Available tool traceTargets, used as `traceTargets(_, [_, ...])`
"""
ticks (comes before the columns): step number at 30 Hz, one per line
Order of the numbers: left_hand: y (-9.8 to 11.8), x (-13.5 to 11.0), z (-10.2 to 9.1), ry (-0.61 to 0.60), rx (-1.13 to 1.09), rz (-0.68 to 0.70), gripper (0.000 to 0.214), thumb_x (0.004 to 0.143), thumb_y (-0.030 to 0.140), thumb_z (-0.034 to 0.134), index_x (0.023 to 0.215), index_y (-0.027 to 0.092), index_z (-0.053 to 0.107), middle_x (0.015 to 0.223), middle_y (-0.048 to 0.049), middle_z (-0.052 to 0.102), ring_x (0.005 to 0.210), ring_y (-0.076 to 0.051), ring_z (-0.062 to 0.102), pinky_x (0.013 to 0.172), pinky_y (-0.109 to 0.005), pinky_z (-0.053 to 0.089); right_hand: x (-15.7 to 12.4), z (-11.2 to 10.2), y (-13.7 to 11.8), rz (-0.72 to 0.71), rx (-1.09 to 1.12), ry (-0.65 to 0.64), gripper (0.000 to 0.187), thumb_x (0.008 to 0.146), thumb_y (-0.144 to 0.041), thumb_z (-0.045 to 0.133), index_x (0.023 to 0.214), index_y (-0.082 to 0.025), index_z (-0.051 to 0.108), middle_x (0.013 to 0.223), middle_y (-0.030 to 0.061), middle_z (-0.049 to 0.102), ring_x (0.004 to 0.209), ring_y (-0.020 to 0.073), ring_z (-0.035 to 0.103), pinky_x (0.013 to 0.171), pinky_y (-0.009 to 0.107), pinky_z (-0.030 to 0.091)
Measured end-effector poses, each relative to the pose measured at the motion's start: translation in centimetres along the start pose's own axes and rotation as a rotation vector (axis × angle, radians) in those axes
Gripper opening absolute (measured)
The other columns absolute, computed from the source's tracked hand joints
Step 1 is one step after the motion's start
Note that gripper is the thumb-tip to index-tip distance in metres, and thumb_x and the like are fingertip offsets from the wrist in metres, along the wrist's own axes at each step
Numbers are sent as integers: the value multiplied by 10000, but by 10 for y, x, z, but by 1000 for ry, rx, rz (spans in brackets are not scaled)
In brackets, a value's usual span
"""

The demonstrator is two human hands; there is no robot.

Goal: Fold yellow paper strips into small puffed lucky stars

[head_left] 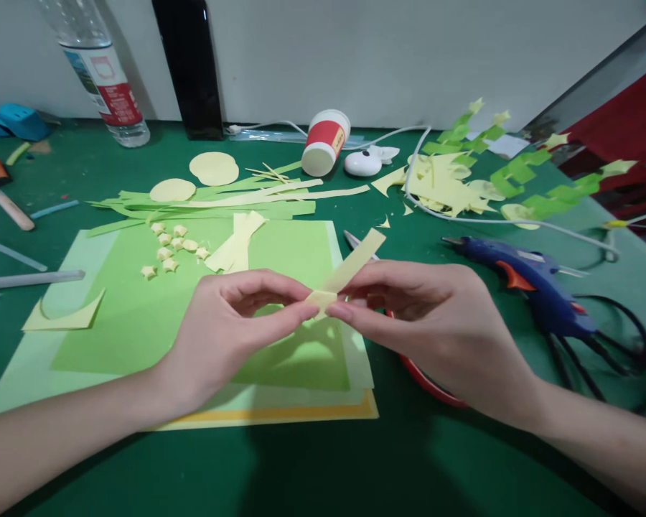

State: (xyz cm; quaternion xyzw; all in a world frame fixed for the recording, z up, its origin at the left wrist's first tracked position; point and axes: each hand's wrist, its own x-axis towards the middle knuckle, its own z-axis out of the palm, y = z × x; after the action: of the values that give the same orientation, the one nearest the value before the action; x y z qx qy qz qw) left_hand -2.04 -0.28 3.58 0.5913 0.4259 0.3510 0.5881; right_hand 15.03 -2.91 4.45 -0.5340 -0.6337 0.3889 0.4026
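A pale yellow paper strip (354, 266) is hanging in the air above the right part of the green sheet (134, 323), pinched at its near, folded end between both hands. Its long axis is slanting from that fold away from the person and to the right, so the loose tail is pointing out past the sheet's right edge, beyond the right hand's fingers.

The left hand (231, 316), over the sheet, is closing thumb and index finger on the left side of the fold. The right hand (428, 305), to the right of the sheet, is pinching the fold's other side, the thumb lying just beside the left thumb; how its other fingers are gripping, I cannot tell. Both hands are about equally near the fold, but the right is nearer the tail.

Scissors (428, 386) are lying under the right hand, right of the sheet, and small paper stars (164, 254) are resting on its far left part.
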Motion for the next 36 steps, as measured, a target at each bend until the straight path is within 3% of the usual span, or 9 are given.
traceTargets(4, [2,1,0,-3,-4,-44,71,663,223,697,719,191,667,721,28,693,630,-84,632,576,-128,508,0,1,2,-242,-198,23,86,730,-163,603,646,-183,604,614,-10,621,498,79,513,435,183,434])
traceTargets(9, [3,3,-1,-3,-52,-42,89,661,218,698,731,185,653,707,29,686,625,-73,631,577,-114,502,2,-3,6,-548,-405,6,216,763,-64,520,893,-201,623,824,32,678,695,114,618,586,219,491])
traceTargets(13, [4,4,-2,-19,-95,-63,122,664,204,694,772,190,639,688,37,671,629,-62,625,560,-92,488,4,-9,6,-793,-700,15,218,750,-63,499,854,-192,639,783,34,695,640,118,632,481,213,440])
traceTargets(17, [4,5,-3,-98,-175,-163,210,675,164,681,869,206,614,652,55,655,606,-50,612,552,-93,474,4,-13,9,-857,-855,40,145,774,-123,534,797,-207,649,623,-12,674,468,93,556,414,231,378])
traceTargets(21, [2,5,-3,-191,-202,-217,222,703,192,665,915,202,599,662,41,646,636,-64,619,586,-118,481,4,-15,12,-937,-855,-17,199,812,-125,453,836,-201,635,655,5,678,457,102,531,426,252,366])
traceTargets(23, [1,6,-4,-180,-117,-151,142,760,240,607,895,197,615,697,23,640,667,-71,612,608,-134,484,4,-14,12,-917,-860,-33,159,785,-120,488,761,-186,631,645,19,677,474,105,549,438,240,380])
traceTargets(26, [0,7,-6,-114,84,58,158,831,218,498,866,195,650,814,1,640,758,-76,591,673,-141,475,4,-11,10,-770,-738,-25,137,747,-90,526,697,-181,615,628,19,661,534,104,573,464,213,398])
traceTargets(31, [-3,6,-6,-173,292,430,180,767,81,534,850,170,668,843,-1,645,751,-75,581,646,-142,468,2,-4,5,-467,-391,-126,134,721,-51,547,625,-139,581,515,-9,521,461,52,433,434,169,352])
traceTargets(36, [-2,4,-4,-110,314,456,56,706,120,644,738,158,671,736,16,664,653,-59,584,605,-125,475,1,-4,0,-240,-271,-218,127,733,-90,555,620,-140,586,510,-19,518,448,48,414,402,161,334])
